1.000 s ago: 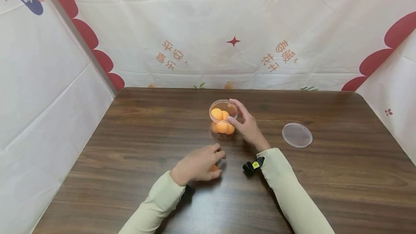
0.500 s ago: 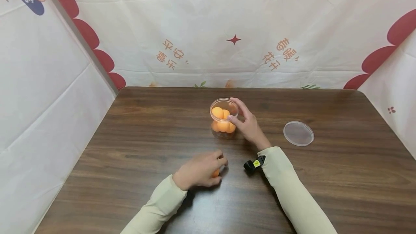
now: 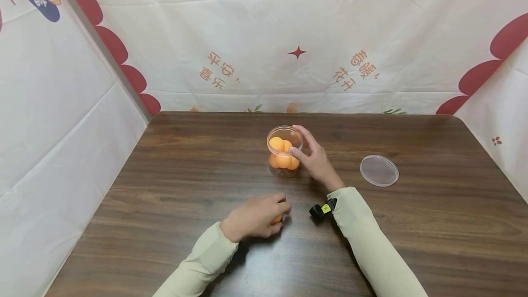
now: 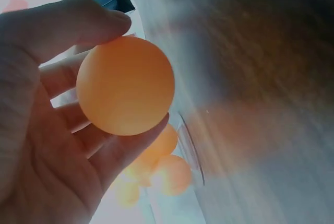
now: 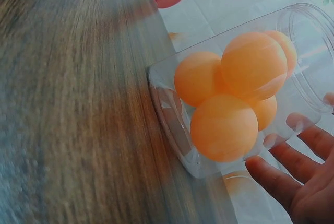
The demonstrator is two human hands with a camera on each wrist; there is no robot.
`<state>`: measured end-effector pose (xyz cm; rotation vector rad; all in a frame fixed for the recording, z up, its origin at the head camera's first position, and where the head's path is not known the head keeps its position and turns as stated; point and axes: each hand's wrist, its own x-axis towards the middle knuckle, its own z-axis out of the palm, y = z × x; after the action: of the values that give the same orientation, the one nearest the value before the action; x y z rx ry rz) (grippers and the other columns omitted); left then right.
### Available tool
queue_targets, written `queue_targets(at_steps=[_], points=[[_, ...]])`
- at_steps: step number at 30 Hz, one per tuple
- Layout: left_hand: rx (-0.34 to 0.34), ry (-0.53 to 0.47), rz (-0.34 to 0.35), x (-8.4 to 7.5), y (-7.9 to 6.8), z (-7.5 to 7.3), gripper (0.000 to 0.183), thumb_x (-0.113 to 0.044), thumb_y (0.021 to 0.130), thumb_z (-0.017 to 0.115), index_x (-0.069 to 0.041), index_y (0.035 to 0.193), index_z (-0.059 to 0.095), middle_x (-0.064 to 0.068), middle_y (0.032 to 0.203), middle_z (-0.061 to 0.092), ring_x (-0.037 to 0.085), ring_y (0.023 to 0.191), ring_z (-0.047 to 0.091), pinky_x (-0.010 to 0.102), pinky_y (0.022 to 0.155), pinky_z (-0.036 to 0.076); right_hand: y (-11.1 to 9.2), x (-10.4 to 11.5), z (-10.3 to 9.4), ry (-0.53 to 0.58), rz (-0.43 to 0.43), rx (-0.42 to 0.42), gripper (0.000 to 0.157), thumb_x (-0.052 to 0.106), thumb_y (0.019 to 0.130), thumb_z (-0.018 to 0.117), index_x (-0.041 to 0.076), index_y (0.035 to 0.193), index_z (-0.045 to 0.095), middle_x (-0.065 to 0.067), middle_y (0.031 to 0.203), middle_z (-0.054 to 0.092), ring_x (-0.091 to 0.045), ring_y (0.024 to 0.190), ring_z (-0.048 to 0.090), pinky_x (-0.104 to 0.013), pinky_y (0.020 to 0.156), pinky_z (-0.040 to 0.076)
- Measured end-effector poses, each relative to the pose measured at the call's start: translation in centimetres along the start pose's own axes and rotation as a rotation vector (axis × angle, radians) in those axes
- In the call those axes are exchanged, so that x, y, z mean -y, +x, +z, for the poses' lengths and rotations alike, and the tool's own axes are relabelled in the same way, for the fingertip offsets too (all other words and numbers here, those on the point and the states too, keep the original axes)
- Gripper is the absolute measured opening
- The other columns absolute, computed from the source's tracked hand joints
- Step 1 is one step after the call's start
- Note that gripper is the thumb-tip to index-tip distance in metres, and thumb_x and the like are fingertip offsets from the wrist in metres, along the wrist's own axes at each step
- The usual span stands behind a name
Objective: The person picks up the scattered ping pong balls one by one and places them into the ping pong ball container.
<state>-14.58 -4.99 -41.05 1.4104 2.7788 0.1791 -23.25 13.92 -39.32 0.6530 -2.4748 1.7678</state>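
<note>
Between thumb and fingers my left hand (image 3: 256, 214) pinches an orange ping-pong ball (image 4: 125, 85), low over the table in front of the jar. In the head view the fingers hide most of that ball. A clear plastic jar (image 3: 282, 173) stands upright and uncovered, and several orange ping-pong balls (image 5: 224, 127) are piled inside it. My right hand (image 3: 316, 162) holds the jar from its right side, thumb in front and fingers around the back near the rim. Fingertips (image 5: 255, 164) show against its wall in the right wrist view.
A round clear lid (image 3: 379, 170) lies flat on the brown wooden table (image 3: 185, 159), to the right of the jar. Behind the table's far edge hangs a white printed cloth (image 3: 255, 26). A black wrist camera (image 3: 321, 210) sits below the right wrist.
My left hand has shifted slightly right and toward me, and its fingers have closed on the ball. The right hand and jar have stayed put.
</note>
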Motion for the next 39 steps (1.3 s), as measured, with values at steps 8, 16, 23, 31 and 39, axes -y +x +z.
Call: queue_targets(at_steps=[8,16,23,31,39], points=[[-0.011,-0.009,0.014,0.3,0.4,-0.7,0.014,-0.022,0.082,0.072,-0.016,0.089,0.061,-0.005,0.085,0.049,0.006,0.072,0.047,0.017,0.062,0.041,0.0,0.0,0.0,-0.005,0.012,0.003,0.058,0.007,0.094,0.056,0.005,0.146,0.032,-0.025,0.142,0.045,-0.045,0.129,0.043,-0.06,0.098,0.04],[-0.128,-0.069,0.018,1.8,1.0,-3.0,0.017,-0.019,0.083,0.071,-0.011,0.096,0.065,-0.002,0.093,0.054,0.009,0.078,0.05,0.022,0.071,0.047,0.8,-3.5,0.1,-0.006,0.004,-0.018,0.06,0.012,0.094,0.058,0.017,0.148,0.033,-0.014,0.147,0.042,-0.039,0.129,0.045,-0.058,0.097,0.042],[-0.235,-0.144,0.031,3.0,1.5,-4.1,0.014,-0.013,0.082,0.071,-0.009,0.093,0.063,-0.001,0.093,0.055,0.01,0.079,0.05,0.022,0.072,0.046,0.7,-3.4,0.2,-0.015,-0.013,-0.024,0.058,0.019,0.094,0.059,0.019,0.147,0.034,-0.012,0.148,0.041,-0.039,0.127,0.046,-0.058,0.095,0.044],[-0.323,-0.132,0.042,4.0,2.2,-4.8,0.014,-0.013,0.08,0.073,-0.009,0.089,0.063,0.001,0.094,0.056,0.012,0.081,0.051,0.024,0.075,0.047,0.7,-3.3,0.3,-0.009,-0.012,-0.019,0.058,0.011,0.094,0.058,0.014,0.146,0.034,-0.019,0.141,0.048,-0.039,0.129,0.046,-0.06,0.102,0.036],[-0.344,-0.118,-0.005,4.9,2.5,-5.3,0.016,-0.013,0.08,0.074,-0.008,0.091,0.064,0.001,0.091,0.056,0.012,0.075,0.05,0.024,0.07,0.046,0.8,-3.5,0.2,-0.002,-0.014,-0.017,0.059,0.007,0.094,0.058,0.012,0.147,0.033,-0.022,0.141,0.047,-0.04,0.129,0.044,-0.061,0.103,0.034]])
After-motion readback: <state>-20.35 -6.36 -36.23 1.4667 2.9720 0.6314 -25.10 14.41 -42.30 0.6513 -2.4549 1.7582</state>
